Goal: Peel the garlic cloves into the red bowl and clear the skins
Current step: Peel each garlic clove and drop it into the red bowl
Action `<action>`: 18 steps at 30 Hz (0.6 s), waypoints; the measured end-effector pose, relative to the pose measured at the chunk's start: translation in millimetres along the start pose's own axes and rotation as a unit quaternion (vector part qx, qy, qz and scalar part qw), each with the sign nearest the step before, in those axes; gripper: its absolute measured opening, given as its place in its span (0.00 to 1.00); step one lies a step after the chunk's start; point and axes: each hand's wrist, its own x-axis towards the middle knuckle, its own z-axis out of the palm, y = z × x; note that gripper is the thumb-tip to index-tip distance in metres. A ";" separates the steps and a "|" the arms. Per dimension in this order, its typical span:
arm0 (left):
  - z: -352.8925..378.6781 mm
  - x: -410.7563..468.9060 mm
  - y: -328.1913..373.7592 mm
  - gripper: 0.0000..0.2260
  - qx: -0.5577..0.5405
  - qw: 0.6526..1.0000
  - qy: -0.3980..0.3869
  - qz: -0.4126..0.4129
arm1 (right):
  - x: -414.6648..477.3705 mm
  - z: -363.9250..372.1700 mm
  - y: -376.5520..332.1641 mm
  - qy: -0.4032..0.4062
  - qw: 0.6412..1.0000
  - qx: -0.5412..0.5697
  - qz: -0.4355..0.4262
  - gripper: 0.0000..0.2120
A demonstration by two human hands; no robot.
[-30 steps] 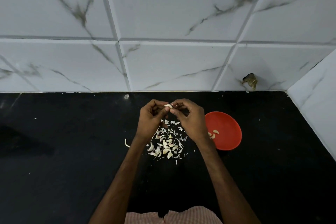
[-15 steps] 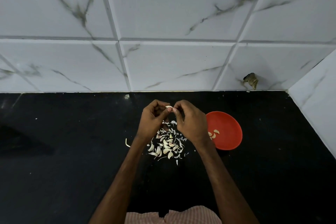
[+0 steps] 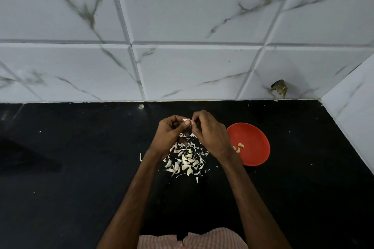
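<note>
I pinched a garlic clove point(image 3: 186, 120) in my left hand point(image 3: 169, 134) over the pile of skins point(image 3: 186, 160), so peel would fall there. My right hand point(image 3: 210, 136) nipped its skin. The red bowl point(image 3: 257, 137) sat beside my right wrist, ready for it.

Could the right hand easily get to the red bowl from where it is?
Probably yes: the bowl lies right beside the right hand, nothing between them, though that hand is busy pinching a clove.
</note>
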 end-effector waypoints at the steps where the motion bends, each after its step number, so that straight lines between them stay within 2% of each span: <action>1: -1.0 -0.2 0.2 0.09 0.004 1.000 -0.005 -0.004 | -0.2 0.1 1.3 -0.001 1.000 0.000 -0.003 0.12; 6: -3.8 -2.3 -0.4 0.13 0.020 0.999 -0.026 -0.014 | 3.8 -1.3 1.1 0.022 1.000 0.004 0.008 0.12; 9: -4.5 -1.5 -1.6 0.09 0.023 0.999 -0.024 -0.013 | 5.7 -1.9 2.2 0.052 0.998 0.002 0.017 0.07; 11: -5.0 -1.2 -1.4 0.08 0.017 1.000 -0.017 -0.009 | 6.2 -3.6 4.0 0.070 0.995 0.045 0.062 0.07; 13: -5.0 -1.4 -0.5 0.09 0.012 1.000 -0.011 -0.003 | 5.8 -4.0 6.3 0.049 0.989 0.083 0.115 0.08; 15: -3.8 -1.8 0.3 0.09 0.007 1.000 -0.003 0.000 | 3.2 -2.2 6.7 0.034 0.983 0.114 0.142 0.05; 18: -0.6 -2.7 2.3 0.09 0.004 1.000 0.016 0.007 | 0.6 -2.2 -1.0 0.025 0.968 0.181 0.169 0.11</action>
